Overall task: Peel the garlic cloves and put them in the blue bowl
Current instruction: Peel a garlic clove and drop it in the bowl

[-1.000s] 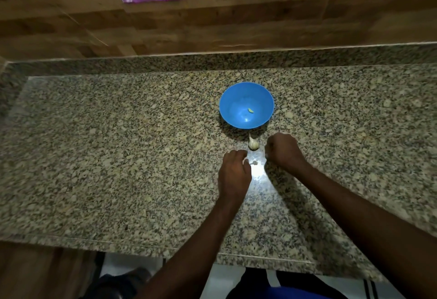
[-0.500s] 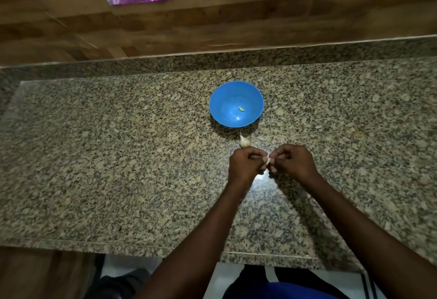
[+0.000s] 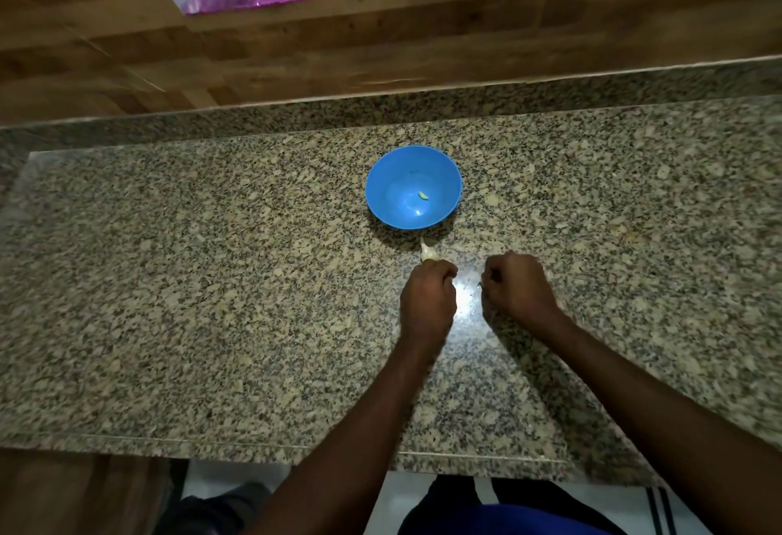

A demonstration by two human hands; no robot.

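Speckled granite desk (image 3: 211,301) carries your unpeeled white garlic clove (image 3: 428,253) between the blue plastic bowl (image 3: 412,187) and your left hand (image 3: 428,301), tip towards the bowl. Both hands are curled; the right hand (image 3: 517,287) sits farther off; whether either holds anything, I cannot tell.

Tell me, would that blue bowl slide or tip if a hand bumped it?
The blue bowl looks like thin plastic holding one small piece, so it is probably light. On the polished granite counter it would likely slide. Its wide rim suggests tipping is less likely.
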